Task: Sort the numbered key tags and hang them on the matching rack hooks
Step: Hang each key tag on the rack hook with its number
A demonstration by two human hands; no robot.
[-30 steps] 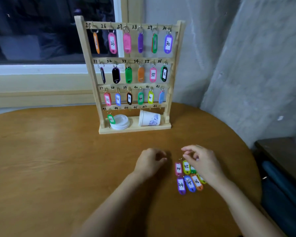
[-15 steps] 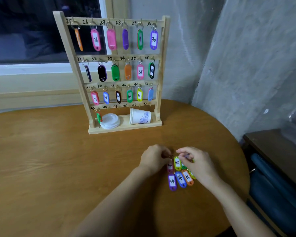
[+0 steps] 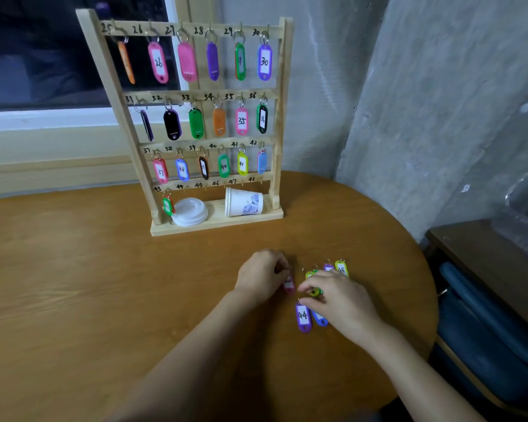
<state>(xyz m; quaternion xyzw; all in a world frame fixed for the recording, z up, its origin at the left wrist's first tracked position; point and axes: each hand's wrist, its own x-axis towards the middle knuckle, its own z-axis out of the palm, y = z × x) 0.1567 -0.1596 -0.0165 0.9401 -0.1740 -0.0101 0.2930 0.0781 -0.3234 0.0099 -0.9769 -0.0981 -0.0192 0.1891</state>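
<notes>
Loose tags lie on the round wooden table (image 3: 104, 284), front right, right at the hands. The left hand (image 3: 261, 277) has curled fingers pinching the top end of a pink tag (image 3: 289, 283), which is blurred, number unreadable. The right hand (image 3: 340, 300) is just beside it, not touching, with thumb and forefinger pinching a green-yellow tag (image 3: 315, 291). Purple tag 44 (image 3: 303, 317) lies flat just under the right fingers, and a blue tag (image 3: 321, 320) touching it is half covered by the palm. Yellow-green tag 48 (image 3: 342, 268) and a small purple tag (image 3: 328, 267) sit just behind the right hand. Compared with half a second ago, the hands were joined over one tight bunch; now they are apart, the pink tag is drawn out to the left, and 48 and the small purple tag lie clear behind the knuckles. The wooden rack (image 3: 282, 86) stands well behind the hands at the table's rear, with rows 25–42 filled. The bottom row, marked 43–48, holds one green tag (image 3: 167, 206) at 43. On the rack base a paper cup (image 3: 244, 203) lies on its side under hooks 47–48, with a white lid (image 3: 189, 212) under 44–45, next to the green tag. There is a window (image 3: 43, 56) at rear left, a grey wall (image 3: 439, 102) on the right and a dark blue seat (image 3: 485, 324) at the table edge.
</notes>
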